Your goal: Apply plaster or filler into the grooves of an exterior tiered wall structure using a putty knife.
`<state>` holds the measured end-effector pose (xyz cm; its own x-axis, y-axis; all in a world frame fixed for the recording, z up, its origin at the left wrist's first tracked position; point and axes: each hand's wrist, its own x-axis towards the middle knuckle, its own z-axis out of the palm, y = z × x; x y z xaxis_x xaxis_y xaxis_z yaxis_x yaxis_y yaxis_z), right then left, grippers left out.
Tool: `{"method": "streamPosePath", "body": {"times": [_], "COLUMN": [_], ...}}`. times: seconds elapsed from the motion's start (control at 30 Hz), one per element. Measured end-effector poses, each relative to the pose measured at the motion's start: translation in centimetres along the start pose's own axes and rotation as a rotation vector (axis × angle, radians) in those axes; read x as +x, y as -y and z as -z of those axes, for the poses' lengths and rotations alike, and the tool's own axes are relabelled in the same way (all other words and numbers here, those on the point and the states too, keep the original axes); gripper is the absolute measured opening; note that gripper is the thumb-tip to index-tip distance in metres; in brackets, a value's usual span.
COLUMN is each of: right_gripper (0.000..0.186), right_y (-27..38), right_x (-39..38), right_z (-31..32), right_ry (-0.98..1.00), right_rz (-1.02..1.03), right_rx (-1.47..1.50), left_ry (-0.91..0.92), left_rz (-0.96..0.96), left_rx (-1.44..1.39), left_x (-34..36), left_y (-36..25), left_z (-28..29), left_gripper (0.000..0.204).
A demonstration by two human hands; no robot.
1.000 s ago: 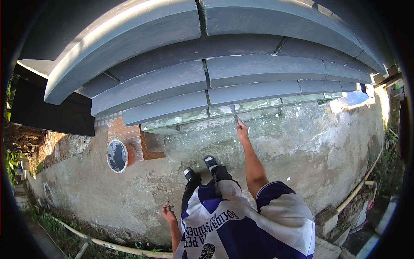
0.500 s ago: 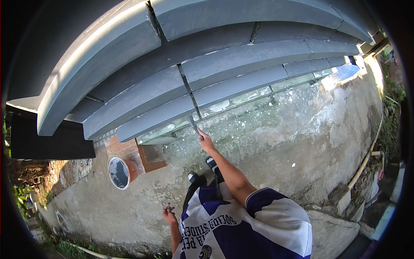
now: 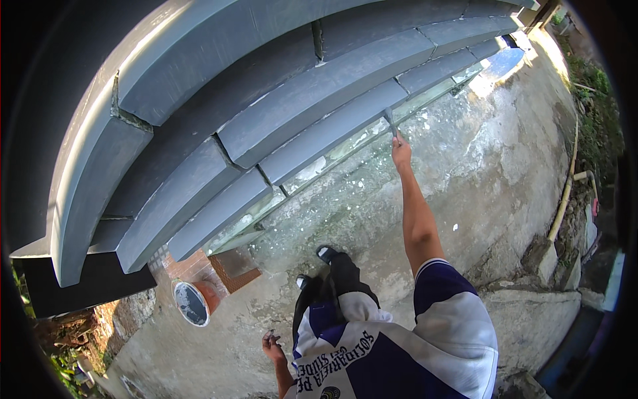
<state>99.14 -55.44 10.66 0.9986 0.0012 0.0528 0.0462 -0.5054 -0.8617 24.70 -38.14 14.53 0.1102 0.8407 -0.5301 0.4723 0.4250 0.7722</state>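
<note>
Brush (image 3: 389, 118): lying at the lower edge of the lowest grey step (image 3: 335, 133); contact is staying unclear from this angle.
Right hand (image 3: 401, 151): clamping its fingers on the brush, reaching far out, probably to span the gap.
Left hand (image 3: 271, 346): hanging low, perhaps for balance; I'm unable to tell whether its fingers are gripping anything.
Bucket (image 3: 210, 296): standing left of the feet (image 3: 325, 253), likely clear of them.

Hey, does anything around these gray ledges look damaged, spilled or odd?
Yes. White specks dot the concrete ground along the foot of the gray ledges; they could be splashes, though I can't be sure. Dark, ragged gaps also break the ledges' otherwise smooth faces.
</note>
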Motion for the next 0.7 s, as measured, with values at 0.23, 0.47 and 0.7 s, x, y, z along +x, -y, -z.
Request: {"method": "streamPosePath", "body": {"times": [0.23,0.47,0.7], "right_gripper": [0.042,0.037,0.029], "right_y": [3.9,4.6,-3.1], "right_x": [-14.6,-19.2,2.8], "right_z": [-12.4,-10.9,3.9], "right_ry": [0.123,0.827,0.106], "right_rz": [-0.216,0.146,0.080], "right_rx": [0.374,-0.093,-0.190], "left_ry": [0.023,0.080,0.112], "left_rz": [0.010,-0.012,-0.025], "left_rx": [0.121,0.192,0.206], "left_x": [0.0,1.2,1.5], "left_y": [-2.4,-5.7,-7.5], "left_z": [-1.0,-2.1,-3.1], "left_gripper": [0.019,0.020,0.020]}}
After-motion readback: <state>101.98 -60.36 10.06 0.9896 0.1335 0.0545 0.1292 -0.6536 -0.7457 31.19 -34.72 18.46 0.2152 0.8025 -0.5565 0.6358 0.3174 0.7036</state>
